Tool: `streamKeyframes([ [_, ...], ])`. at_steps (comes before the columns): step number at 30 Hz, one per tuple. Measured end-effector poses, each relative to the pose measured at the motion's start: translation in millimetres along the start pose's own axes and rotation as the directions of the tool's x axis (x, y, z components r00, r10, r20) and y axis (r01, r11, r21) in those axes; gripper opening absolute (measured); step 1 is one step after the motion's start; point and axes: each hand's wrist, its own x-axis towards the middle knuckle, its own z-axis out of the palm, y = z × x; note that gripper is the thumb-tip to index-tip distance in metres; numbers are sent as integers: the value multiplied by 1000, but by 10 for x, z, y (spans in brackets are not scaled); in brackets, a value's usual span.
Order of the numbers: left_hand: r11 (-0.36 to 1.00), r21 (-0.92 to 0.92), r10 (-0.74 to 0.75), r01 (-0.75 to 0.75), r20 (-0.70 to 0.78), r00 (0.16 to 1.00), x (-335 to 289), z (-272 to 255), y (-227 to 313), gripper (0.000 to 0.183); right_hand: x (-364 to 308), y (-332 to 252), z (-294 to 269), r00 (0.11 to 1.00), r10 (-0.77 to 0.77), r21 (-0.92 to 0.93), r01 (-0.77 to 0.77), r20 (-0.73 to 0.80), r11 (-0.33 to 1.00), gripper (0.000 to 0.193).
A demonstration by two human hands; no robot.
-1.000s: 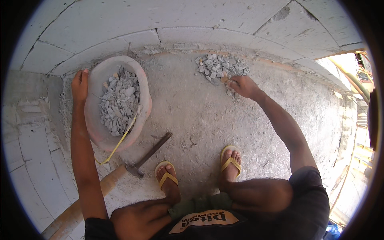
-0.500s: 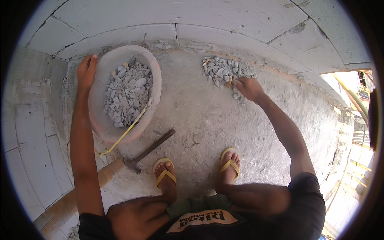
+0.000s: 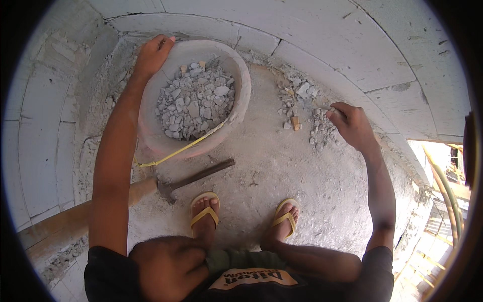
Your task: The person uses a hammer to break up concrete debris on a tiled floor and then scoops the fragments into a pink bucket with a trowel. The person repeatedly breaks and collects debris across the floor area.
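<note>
Loose stone heap spread apart while the basin stays steadied

The compact heap seen half a second ago is now broken up. The loose grey stone rubble (image 3: pixel 322 128) lies in straggling patches on the dusty concrete floor (image 3: pixel 261 136), with a thin gap running between them. A small tan block (image 3: pixel 296 123), which looks like the piece that sat against the fingertips earlier, lies apart from the hand on the near side of the patches. The right hand (image 3: pixel 352 126) has come to the heap's right side, its fingers curled closely together; whether it grips something is too unclear to tell.

The left hand (image 3: pixel 153 55) remains at the far left of the wide, pale grey basin (image 3: pixel 244 95) with pinkish sides, seemingly clamped on its rim. Broken grey stone chips (image 3: pixel 196 105) fill the bottom of the basin, and a yellow strap (image 3: pixel 186 146) crosses its near rim.

For the gathering in hand, this seems to mean the floor stone is looser and easier to pick through, though plenty remains outside the basin.
</note>
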Motion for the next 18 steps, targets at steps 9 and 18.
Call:
streamKeyframes([
  [9,999,33,-15,14,31,999,-17,-56,13,49,120,-1043,-6,937,-311,682,123,160,721,28],
  [18,999,13,30,-30,8,1000,-17,-8,81,45,238,-1012,458,810,-490,945,-307,323,116,36],
])
